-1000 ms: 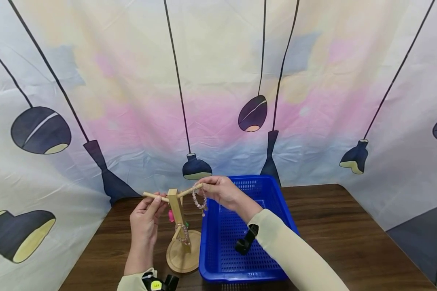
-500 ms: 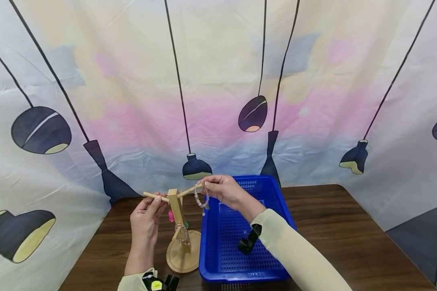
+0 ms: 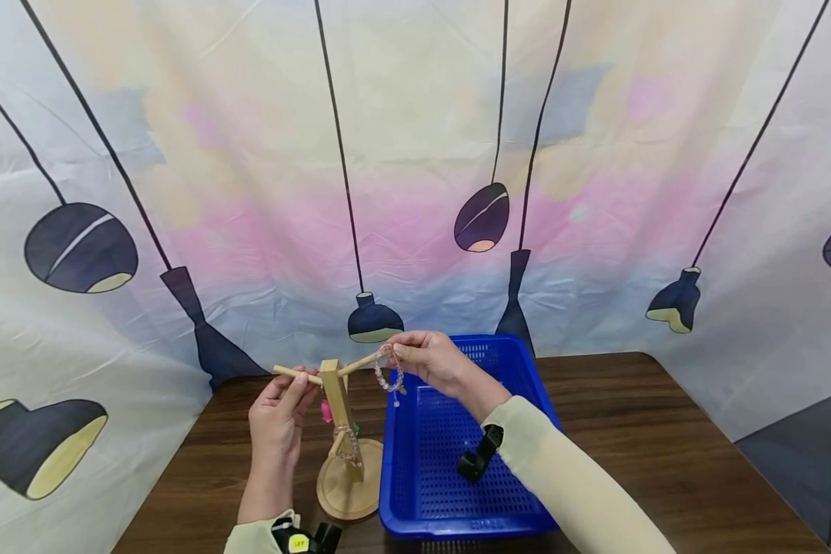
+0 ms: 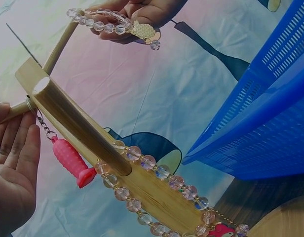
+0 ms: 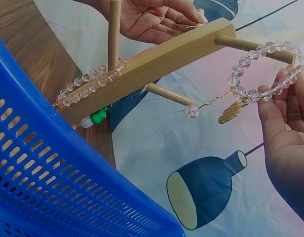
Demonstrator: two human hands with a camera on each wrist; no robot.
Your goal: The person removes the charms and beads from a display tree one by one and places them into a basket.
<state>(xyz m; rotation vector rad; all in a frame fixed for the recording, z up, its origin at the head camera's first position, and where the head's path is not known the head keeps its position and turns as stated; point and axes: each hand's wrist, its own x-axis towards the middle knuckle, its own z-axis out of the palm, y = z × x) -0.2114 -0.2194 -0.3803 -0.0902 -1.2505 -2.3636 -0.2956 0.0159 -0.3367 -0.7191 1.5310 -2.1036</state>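
Observation:
A wooden stand [image 3: 337,408] with several pegs rises from a round base [image 3: 349,496]. The left hand [image 3: 277,422] grips its upper left peg [image 4: 16,111] between thumb and fingers. At the tip of the upper right peg [image 5: 255,48], the right hand [image 3: 432,363] pinches a clear pink bead bracelet [image 5: 243,64] with a gold charm. The bracelet loops around the peg's end. A pink keychain [image 4: 73,160] hangs beside the left hand. Another bead bracelet [image 4: 134,202] hangs on a lower peg, and a green trinket [image 5: 98,115] is partly hidden behind the post.
Right of the stand, a blue perforated basket [image 3: 385,492] sits on the dark wooden table [image 3: 637,431], beneath the right forearm. A curtain [image 3: 415,154] printed with lamps hangs behind the table.
The right hand has moved slightly to the right, drawing the bracelet outward along the peg to its tip. The left hand and the stand have stayed in place.

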